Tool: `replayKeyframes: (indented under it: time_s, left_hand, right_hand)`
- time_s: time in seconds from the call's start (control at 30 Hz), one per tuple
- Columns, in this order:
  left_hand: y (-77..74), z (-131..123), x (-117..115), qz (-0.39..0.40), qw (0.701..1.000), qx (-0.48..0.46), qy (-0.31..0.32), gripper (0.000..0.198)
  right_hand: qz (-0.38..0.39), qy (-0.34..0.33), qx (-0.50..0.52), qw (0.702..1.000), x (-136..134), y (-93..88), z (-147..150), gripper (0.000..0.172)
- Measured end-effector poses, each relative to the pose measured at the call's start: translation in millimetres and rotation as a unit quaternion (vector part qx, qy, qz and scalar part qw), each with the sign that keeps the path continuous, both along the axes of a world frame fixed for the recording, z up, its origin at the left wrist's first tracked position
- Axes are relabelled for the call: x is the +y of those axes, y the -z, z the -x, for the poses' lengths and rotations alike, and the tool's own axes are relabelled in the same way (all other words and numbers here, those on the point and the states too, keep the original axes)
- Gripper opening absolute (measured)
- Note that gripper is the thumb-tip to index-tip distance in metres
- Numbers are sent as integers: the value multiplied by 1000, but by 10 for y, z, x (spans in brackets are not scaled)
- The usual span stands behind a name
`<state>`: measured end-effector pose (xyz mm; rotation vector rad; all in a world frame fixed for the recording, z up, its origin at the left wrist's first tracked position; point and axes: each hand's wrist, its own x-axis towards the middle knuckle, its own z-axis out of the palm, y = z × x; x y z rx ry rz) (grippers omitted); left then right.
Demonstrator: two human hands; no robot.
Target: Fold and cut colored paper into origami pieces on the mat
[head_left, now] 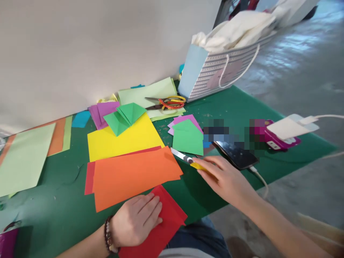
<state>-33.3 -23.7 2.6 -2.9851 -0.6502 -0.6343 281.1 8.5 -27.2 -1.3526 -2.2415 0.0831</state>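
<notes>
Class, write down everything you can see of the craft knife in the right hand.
The craft knife has a yellow handle, partly covered by the right hand, and a narrow silver metal front. Held tilted, it points up and left towards a green paper sheet, above the green cutting mat.

Hands, two: left hand (135, 220), right hand (225, 182); craft knife (180, 156), one; scissors (158, 104), one pair; smartphone (236, 154), one; striped paper gift bag (223, 71), one; folded green paper piece (125, 116), one; cutting mat (231, 104), one.
</notes>
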Motion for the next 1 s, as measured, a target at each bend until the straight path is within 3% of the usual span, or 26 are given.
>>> replayKeyframes:
  time_s: [0.07,0.13,0.17,0.23,0.27,0.3,0.37,0.4,0.47,0.57,0.63,0.67,0.77,0.9,0.93,1.0]
  left_hand:
    - [-135,27,76,-2,998,-51,-31,20]
    - [-304,21,189,57,982,-129,-124,18]
    - [-387,2,261,116,959,-177,-189,15]
    - [-524,-62,430,244,871,-289,-312,16]
    - [-568,-102,522,298,816,-350,-350,21]
    - [-595,-142,615,310,796,-374,-362,25]
    - [-597,-210,786,318,773,-409,-366,31]
    - [-578,-234,858,321,767,-421,-363,33]
    - [-515,-262,965,340,753,-440,-352,34]
    - [-413,-288,1027,387,730,-459,-327,33]
    - [-371,-319,1021,430,707,-471,-306,32]
    - [-363,-337,1013,455,692,-477,-295,35]
    - [-388,-382,986,533,640,-488,-262,50]
    - [-480,-386,966,615,582,-488,-209,54]
    - [-500,-377,964,633,567,-491,-190,54]
    - [-529,-350,964,667,528,-504,-149,51]
  right_hand:
    - [8,14,-5,1000,157,3,74,31]
    - [30,10,46,998,270,-127,205,30]
    - [51,4,95,994,315,-239,290,30]
    - [144,-33,218,965,397,-512,495,30]
    - [211,-68,268,938,443,-645,607,32]
    - [268,-106,300,909,494,-759,719,33]
    - [333,-161,324,871,610,-897,914,32]
    - [334,-159,328,869,668,-917,988,30]
    - [296,-129,312,894,762,-879,1084,32]
    - [140,-60,270,951,803,-744,1140,29]
    - [90,-51,263,959,779,-681,1155,23]
    - [108,-59,276,953,765,-665,1160,21]
    - [260,-86,361,891,759,-642,1164,21]
    - [418,-125,487,756,836,-575,1136,37]
    - [432,-131,502,738,860,-550,1123,40]
    - [436,-129,514,728,905,-506,1091,46]
